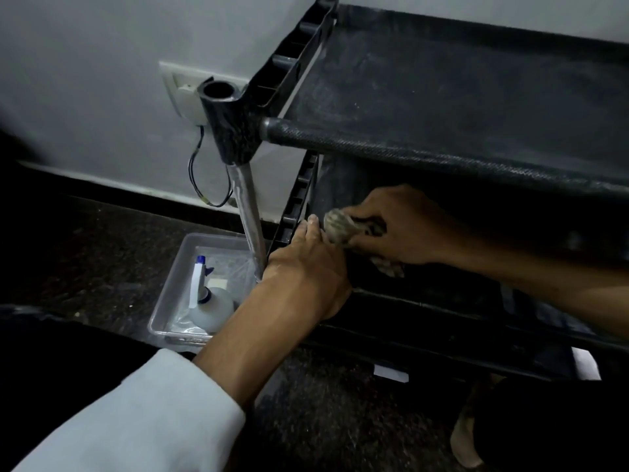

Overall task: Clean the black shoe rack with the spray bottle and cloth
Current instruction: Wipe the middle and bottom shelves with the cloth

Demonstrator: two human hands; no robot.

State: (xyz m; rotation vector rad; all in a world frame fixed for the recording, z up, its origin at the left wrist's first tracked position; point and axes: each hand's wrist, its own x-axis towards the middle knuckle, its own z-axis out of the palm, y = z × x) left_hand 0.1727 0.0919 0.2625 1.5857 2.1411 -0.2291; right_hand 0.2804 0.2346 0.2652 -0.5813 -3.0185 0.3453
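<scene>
Room: a dim corner on my feed, where a pale grey wall (pixel 85 46) runs down to a black skirting (pixel 112 194) and a dark speckled floor (pixel 102 260).
Wall fittings: a white socket plate (pixel 170 80) carries a white plug adapter (pixel 190 103), and a thin black cable (pixel 194 172) loops down from it toward the skirting.
Surface: the black shoe rack (pixel 459 107) stands against the wall. Its top shelf shows pale dust smears, and a bare metal post (pixel 251 216) drops from the black corner socket at front left.
Cloth: a bunched, brownish-grey cloth (pixel 337 226) sits on the lower shelf, close to the rack's left end frame.
Right hand: the right hand (pixel 401 229) reaches under the top shelf, its grip closed round the cloth, fingers curled over the bundle.
Left hand: the left hand (pixel 304 274), out of a white sleeve (pixel 146 417), rests at the lower shelf's front left corner beside the post, thumb stretched up just beside the cloth. Its fingers pass out of sight over the front rail, so I cannot tell how far that grip is closed.
Spray bottle: the spray bottle (pixel 212 306), clear with a white trigger head and blue nozzle, lies on its side in a clear plastic tray (pixel 162 303) on the floor, just left of the post.
Foot of the rack: white slips of paper (pixel 391 373) show below the front rail.
</scene>
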